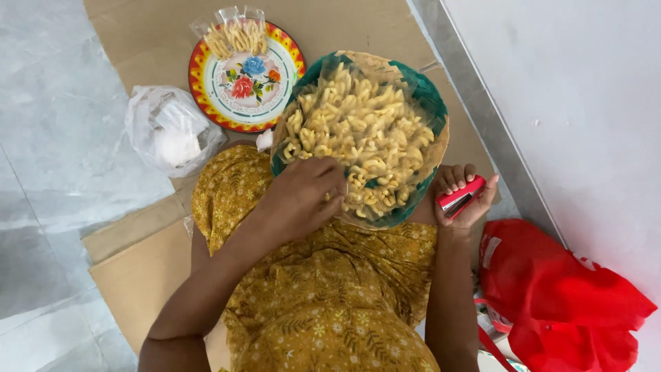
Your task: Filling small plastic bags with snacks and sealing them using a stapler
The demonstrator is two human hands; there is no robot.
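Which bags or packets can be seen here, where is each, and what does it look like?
Small clear packet: on the flowered plate, top centre, filled with pale yellow snack sticks.
Crumpled clear plastic bag: left of the plate, on the cardboard, whitish inside.
Red bag: lower right by the wall, soft and crumpled; a pale patch shows.

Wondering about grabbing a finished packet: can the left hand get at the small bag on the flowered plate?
Probably yes: the left hand rests in the snack basket, and nothing blocks the way to the small bag on the plate.
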